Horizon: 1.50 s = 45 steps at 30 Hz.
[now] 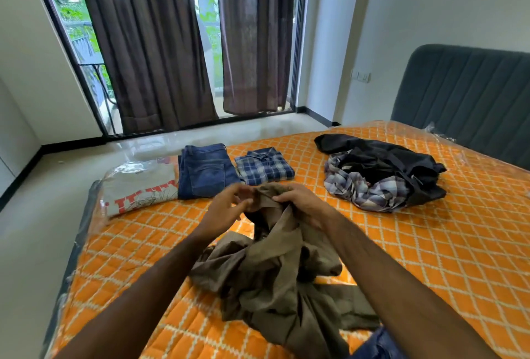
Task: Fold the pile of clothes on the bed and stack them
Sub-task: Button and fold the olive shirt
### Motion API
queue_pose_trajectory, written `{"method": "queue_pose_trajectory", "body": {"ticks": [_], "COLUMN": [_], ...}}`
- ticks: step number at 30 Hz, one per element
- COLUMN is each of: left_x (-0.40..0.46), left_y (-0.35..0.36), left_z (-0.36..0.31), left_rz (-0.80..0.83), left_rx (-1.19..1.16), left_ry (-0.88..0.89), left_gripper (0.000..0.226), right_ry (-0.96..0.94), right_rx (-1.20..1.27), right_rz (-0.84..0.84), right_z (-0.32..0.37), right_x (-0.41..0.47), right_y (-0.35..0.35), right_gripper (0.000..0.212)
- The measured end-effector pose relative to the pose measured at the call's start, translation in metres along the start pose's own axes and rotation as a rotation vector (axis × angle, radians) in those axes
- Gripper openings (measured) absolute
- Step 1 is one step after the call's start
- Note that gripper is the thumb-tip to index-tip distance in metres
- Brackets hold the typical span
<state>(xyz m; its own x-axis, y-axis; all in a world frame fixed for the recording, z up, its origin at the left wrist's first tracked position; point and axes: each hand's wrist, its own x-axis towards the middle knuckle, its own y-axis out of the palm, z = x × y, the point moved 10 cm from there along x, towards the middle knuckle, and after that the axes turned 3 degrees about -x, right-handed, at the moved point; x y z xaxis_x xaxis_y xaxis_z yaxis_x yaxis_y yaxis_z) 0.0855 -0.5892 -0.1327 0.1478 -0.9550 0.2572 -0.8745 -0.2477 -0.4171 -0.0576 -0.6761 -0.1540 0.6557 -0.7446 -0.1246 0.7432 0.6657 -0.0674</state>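
Observation:
A crumpled olive-brown garment (pixel 272 275) lies in front of me on the orange quilted bed (pixel 430 258). My left hand (pixel 226 209) and my right hand (pixel 301 203) both grip its top edge, lifted a little above the bed. At the far edge lie a folded grey printed T-shirt (pixel 137 189), folded blue jeans (pixel 205 171) and a folded blue plaid shirt (pixel 263 166), side by side. To the right sits an unfolded pile (pixel 381 172): a black garment over a grey plaid one.
The grey padded headboard (pixel 464 92) stands at the right. The mattress is wrapped in clear plastic. Beyond the bed's far edge are pale floor (pixel 200 138), dark curtains (pixel 160 43) and a glass door. The bed's left edge (pixel 77 244) drops to the floor.

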Motion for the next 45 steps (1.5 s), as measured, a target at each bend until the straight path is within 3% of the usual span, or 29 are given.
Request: {"method": "queue_pose_trajectory", "body": {"ticks": [3,6,8,10,12,16,20,24,26,29,32,34,36,38,41,44,45], "left_x": [0.012,0.028,0.040,0.055,0.068,0.084,0.093,0.088,0.076,0.069,0.075,0.081,0.081,0.072,0.055,0.042,0.042], "left_y": [-0.011,-0.017,-0.034,-0.063,-0.097,-0.134,-0.186,-0.201,-0.212,-0.237,-0.248,-0.255,-0.256,-0.245,-0.211,-0.171,-0.163], "left_z": [-0.017,-0.056,-0.077,-0.092,-0.119,-0.186,-0.204,-0.173,-0.172,-0.186,-0.194,-0.181,-0.160,-0.136,-0.099,-0.067,-0.062], "left_rz": [-0.023,-0.018,-0.058,-0.141,-0.250,-0.393,-0.583,-0.524,-0.565,-0.661,-0.610,-0.534,-0.436,-0.307,-0.142,0.016,0.046], "left_rx": [0.104,0.085,0.073,0.033,0.056,0.154,0.227,0.335,0.358,0.382,0.332,0.291,0.214,0.079,-0.040,-0.173,-0.231], "left_ry": [0.155,0.218,0.252,0.243,0.266,0.349,0.262,0.127,0.137,0.148,0.082,0.020,-0.037,-0.063,-0.126,-0.228,-0.230], "left_gripper": [0.064,0.057,0.035,0.022,0.027,0.029,0.020,0.008,0.007,0.014,0.030,0.034,0.027,0.022,0.028,0.015,0.035], "right_ry": [-0.010,-0.053,-0.117,-0.250,-0.392,-0.456,-0.509,-0.482,-0.467,-0.498,-0.535,-0.517,-0.402,-0.280,-0.225,-0.223,-0.225], "right_rx": [-0.036,-0.022,-0.016,-0.179,-0.494,-0.988,-0.923,-0.740,-0.803,-0.968,-1.058,-0.961,-0.659,-0.365,-0.131,0.003,0.014], "right_rz": [0.253,0.330,0.228,0.083,-0.038,-0.301,-0.481,-0.492,-0.462,-0.570,-0.648,-0.472,-0.109,0.151,0.273,0.244,0.209], "right_z": [0.046,0.093,0.125,0.159,0.192,0.212,0.233,0.245,0.257,0.279,0.291,0.286,0.265,0.242,0.223,0.218,0.218], "right_x": [-0.005,-0.007,-0.004,0.002,0.004,0.011,0.006,-0.003,-0.001,0.000,-0.006,-0.003,-0.004,-0.011,-0.016,-0.015,-0.015], "right_y": [0.022,0.029,0.014,-0.011,-0.028,-0.053,-0.078,-0.100,-0.103,-0.111,-0.116,-0.114,-0.099,-0.084,-0.073,-0.071,-0.072], "right_gripper": [0.037,0.036,0.030,0.017,0.013,0.014,0.023,0.027,0.024,0.024,0.025,0.021,0.026,0.032,0.033,0.037,0.032]}}
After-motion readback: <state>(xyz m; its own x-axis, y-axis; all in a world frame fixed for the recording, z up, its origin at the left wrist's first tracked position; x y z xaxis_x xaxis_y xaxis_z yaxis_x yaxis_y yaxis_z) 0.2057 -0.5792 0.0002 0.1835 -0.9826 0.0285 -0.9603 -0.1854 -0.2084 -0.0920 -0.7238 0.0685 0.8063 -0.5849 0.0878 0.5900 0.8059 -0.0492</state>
